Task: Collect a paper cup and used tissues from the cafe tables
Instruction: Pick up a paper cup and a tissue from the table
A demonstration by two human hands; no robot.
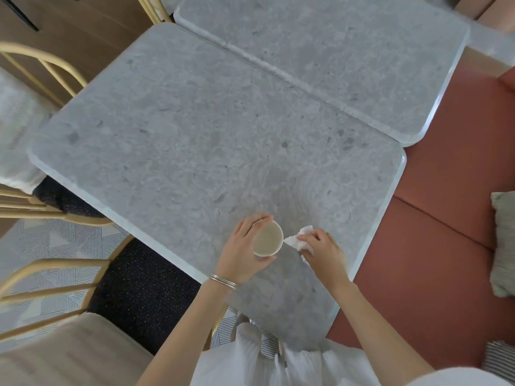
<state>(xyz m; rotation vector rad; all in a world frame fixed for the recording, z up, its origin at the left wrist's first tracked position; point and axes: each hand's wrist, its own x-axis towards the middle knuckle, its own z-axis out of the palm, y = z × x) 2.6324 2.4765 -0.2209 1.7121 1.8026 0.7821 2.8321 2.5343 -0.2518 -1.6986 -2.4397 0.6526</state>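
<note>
Left hand: the left hand is curled round the paper cup, with the fingers on the far side and the thumb on the near side.
Paper cup: it is small and pale, and it sits inside the left hand's grip over the near table, close to the edge by the person. It leans a little, so its open top shows a creamy inside. I cannot tell if its bottom touches the table.
Right hand: the right hand is bent down over the tissue, with its fingertips pinching it against the table top.
Tissue: it is white and crumpled. It lies under the right hand's fingers and pokes out to the left of them, just beside the cup's rim.
Hands together: the two hands are near each other, with the cup and the tissue between them.
Writing: the cup's outside is hidden behind the fingers, so I cannot tell if it has any words on it.
Wrist: thin silver bracelets ring the left wrist.
Tables: the near table is grey speckled stone with round corners. The far table looks the same and is pushed right up against it.
Seats: a red bench runs along the right side and a greenish cushion lies on it. A chair with a yellow frame stands on the left.
Floor: a striped rug lies under the chair.
</note>
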